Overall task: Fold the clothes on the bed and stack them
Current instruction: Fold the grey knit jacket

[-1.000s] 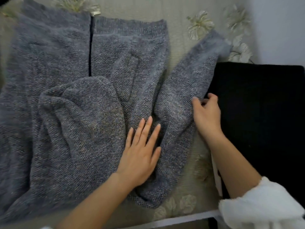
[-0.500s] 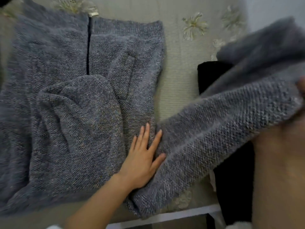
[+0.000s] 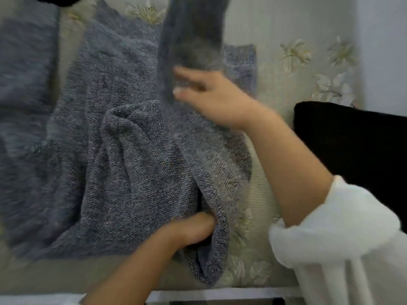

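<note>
Sleeve-fold step, I judge. Grey cardigan is spread on the bed, left of a black folded garment. Right hand holds the raised sleeve over the body. Left hand is tucked under the near fold with its fingers hidden, so I cannot tell its grip. Next: lay the sleeve flat and smooth it.

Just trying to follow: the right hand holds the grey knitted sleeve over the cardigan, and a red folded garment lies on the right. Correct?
Not quite. The head view shows the folded garment on the right is black, not red. The right hand does hold the grey knitted sleeve over the cardigan.
</note>
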Action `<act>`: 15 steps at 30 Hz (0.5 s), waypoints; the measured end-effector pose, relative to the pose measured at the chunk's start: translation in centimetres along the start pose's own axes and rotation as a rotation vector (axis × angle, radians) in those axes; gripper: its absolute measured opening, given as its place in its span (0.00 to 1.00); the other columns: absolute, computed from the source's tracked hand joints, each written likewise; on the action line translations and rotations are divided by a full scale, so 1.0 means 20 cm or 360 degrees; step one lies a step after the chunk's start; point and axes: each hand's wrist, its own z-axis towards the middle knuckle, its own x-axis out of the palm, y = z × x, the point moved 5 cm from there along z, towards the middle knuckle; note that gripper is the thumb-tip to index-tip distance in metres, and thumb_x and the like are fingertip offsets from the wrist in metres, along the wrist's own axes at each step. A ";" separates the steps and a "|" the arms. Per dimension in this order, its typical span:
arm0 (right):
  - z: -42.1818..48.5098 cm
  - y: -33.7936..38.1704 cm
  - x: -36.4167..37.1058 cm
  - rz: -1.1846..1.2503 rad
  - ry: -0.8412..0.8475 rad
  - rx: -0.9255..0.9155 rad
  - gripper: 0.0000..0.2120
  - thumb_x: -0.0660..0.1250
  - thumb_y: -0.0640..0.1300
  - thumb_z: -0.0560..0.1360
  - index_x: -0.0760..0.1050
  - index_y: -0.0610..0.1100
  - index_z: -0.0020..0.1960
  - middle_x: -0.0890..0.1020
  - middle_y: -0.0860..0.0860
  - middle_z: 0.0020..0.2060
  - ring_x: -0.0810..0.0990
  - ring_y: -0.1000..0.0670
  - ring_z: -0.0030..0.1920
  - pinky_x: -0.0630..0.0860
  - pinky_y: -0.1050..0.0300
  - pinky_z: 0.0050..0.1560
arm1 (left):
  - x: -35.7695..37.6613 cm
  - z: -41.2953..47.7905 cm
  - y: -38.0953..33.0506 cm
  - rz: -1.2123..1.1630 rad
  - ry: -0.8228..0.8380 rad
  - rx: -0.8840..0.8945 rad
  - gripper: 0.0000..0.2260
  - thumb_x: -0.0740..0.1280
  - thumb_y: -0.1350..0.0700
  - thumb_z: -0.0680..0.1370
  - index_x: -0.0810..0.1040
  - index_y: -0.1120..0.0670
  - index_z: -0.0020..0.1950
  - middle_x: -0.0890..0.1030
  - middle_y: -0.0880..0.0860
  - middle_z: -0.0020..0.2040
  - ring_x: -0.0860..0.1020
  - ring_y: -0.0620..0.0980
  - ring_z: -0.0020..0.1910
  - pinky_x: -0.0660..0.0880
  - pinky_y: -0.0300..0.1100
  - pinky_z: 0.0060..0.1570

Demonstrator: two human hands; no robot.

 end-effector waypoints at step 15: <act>-0.42 -0.75 0.25 0.0128 -0.0620 0.0902 0.07 0.68 0.46 0.76 0.76 0.43 0.50 0.78 0.46 0.46 0.74 0.48 0.50 0.73 0.54 0.55 | -0.05 -0.12 0.11 -0.0843 -0.0185 0.0088 0.03 0.69 0.62 0.75 0.78 0.54 0.44 0.83 0.45 0.40 0.81 0.44 0.42 0.75 0.35 0.43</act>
